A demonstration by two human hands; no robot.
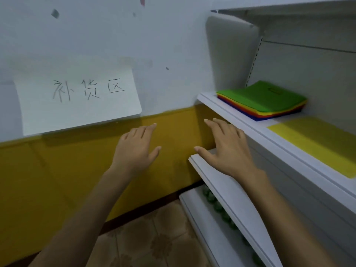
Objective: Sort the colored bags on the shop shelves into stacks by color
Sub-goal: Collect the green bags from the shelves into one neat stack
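A mixed stack of colored bags [264, 99] lies at the left end of the white upper shelf [240, 120], green on top with yellow, orange, red and blue edges showing below. A single yellow bag [317, 143] lies flat on the same shelf, nearer to me. My left hand [136, 149] hovers with straight fingers in front of the yellow wall, holding nothing. My right hand [225, 149] is stretched out flat, below and left of the stack, over the corner of the lower shelf [217, 182], and holds nothing.
A white paper sign [79, 101] with handwriting hangs on the wall to the left. Green round items [217, 207] sit on the bottom shelf. A grey shelf end panel [229, 53] stands behind the stack. The floor below is tiled.
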